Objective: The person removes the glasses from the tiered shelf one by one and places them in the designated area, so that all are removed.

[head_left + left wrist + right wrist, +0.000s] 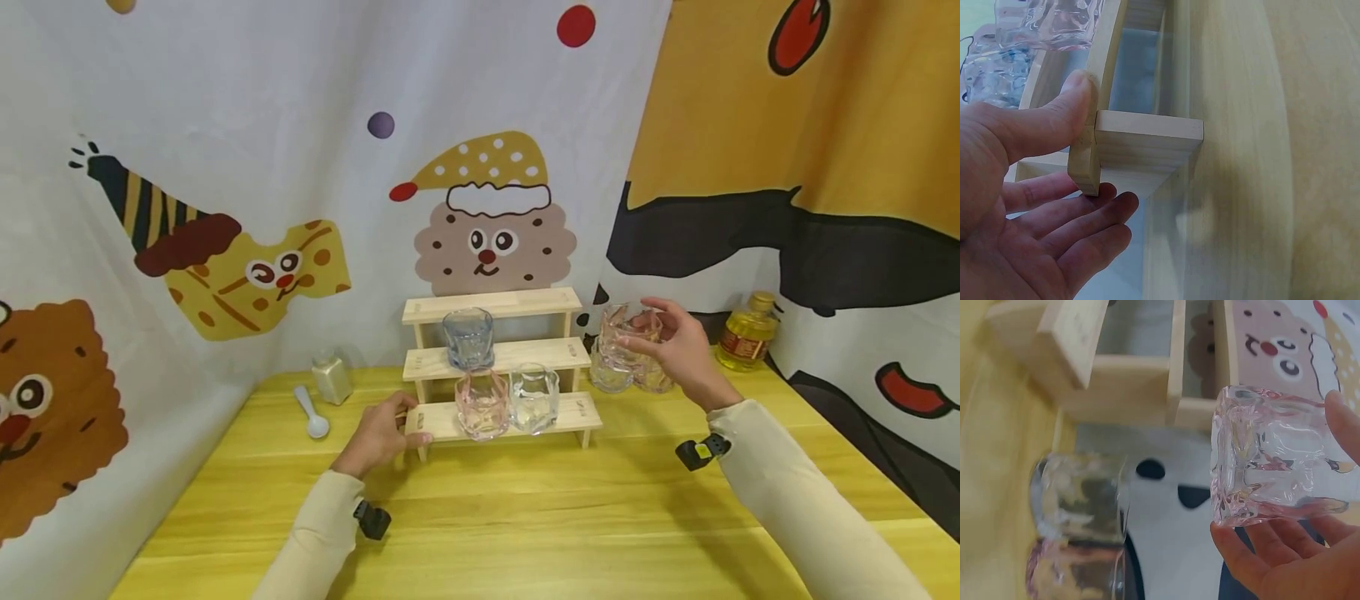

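Note:
A three-step wooden shelf (442,427) stands against the curtain. My left hand (381,435) pinches the left end of its lowest board, thumb on top and fingers beneath, seen closely around the board end (1085,162). Between the thumb and fingers of my right hand (681,350) is a pale pink glass (1279,459), held up right of the shelf. Behind and below it a clear glass (1082,497) and another pink glass (1079,572) stand side by side on the table. A pink glass (482,406) and a clear glass (534,400) sit on the bottom step, a blue glass (469,339) on the middle one.
Left of the shelf, a small jar of pale contents (332,379) stands near a white spoon (313,417). An oil bottle (747,333) is at the back right corner of the yellow wood-grain table (510,533). A printed curtain (300,125) hangs behind.

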`<state>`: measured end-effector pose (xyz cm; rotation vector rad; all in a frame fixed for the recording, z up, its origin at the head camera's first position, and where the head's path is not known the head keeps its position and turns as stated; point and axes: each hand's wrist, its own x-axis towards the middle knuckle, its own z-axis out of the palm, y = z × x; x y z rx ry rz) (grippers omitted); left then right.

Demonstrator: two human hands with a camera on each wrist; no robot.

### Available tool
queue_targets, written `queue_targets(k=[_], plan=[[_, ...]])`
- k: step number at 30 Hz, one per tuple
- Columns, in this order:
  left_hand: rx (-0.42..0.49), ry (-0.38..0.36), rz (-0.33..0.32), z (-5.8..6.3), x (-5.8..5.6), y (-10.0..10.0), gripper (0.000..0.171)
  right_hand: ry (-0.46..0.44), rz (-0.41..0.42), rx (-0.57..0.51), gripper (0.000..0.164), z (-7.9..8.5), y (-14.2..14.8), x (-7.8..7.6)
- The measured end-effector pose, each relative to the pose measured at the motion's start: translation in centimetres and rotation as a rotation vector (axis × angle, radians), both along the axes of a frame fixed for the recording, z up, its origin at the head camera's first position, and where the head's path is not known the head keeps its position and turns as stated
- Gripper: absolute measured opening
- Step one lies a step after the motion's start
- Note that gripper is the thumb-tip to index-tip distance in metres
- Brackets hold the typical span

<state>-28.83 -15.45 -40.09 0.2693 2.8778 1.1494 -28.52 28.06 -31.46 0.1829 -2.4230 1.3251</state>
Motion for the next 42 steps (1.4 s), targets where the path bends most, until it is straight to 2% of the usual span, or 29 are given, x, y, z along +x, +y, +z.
queue_targets(k=[7,14,20,31,37,42], plan=[[0.003,0.018,-0.002,-0.1,0.1,0.0,0.051,-0.032,-0.047,0.043,0.079,-1.0,3.1,0.9],[0.017,0.024,-0.003,-0.3,0.2,0.0,0.051,-0.055,-0.069,0.038,0.079,-2.2,5.6,1.9],[0.006,0.025,-0.004,-0.4,0.3,0.1,0.052,-0.130,-0.111,0.065,0.086,-3.1,8.0,2.6],[0.017,0.030,-0.003,-0.3,0.2,0.0,0.053,-0.243,-0.181,-0.029,0.101,-4.5,11.0,2.6],[0.023,0.028,-0.003,-0.2,0.2,0.1,0.052,-0.233,-0.184,0.013,0.096,-5.6,11.7,2.2],[0.027,0.027,-0.003,-0.3,0.3,0.1,0.053,-0.213,-0.204,0.023,0.088,-6.9,12.2,1.2]])
